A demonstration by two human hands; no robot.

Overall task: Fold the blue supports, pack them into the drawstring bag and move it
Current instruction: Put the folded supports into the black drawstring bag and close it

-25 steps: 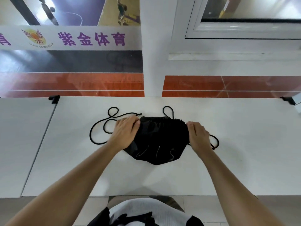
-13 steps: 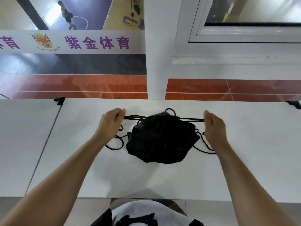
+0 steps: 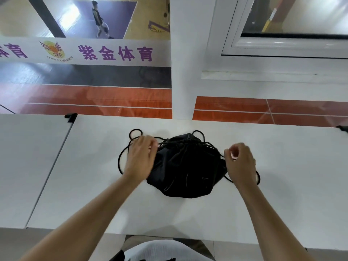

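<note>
A black drawstring bag (image 3: 185, 166) lies bulging in the middle of the white table (image 3: 282, 185), its mouth (image 3: 186, 142) gathered tight at the far side. No blue supports are in view. My left hand (image 3: 140, 157), blurred by motion, is at the bag's left side and its fingertips hold the black cord (image 3: 163, 142) that runs taut from the mouth. At the bag's right side, my right hand (image 3: 239, 162) has its fingers curled and pinches the other cord strand. Slack cord loops (image 3: 120, 162) lie on the table beside both hands.
A second white table (image 3: 28, 166) adjoins on the left along a seam. Black clips (image 3: 70, 116) sit at the far edge. Behind stand a white pillar (image 3: 182, 72) and glass overlooking a sports court. The table's near edge lies close to my body.
Both hands had pulled the cords outward, cinching the mouth. They have now come back in and lower beside the bag, and the cords have gone slacker.
</note>
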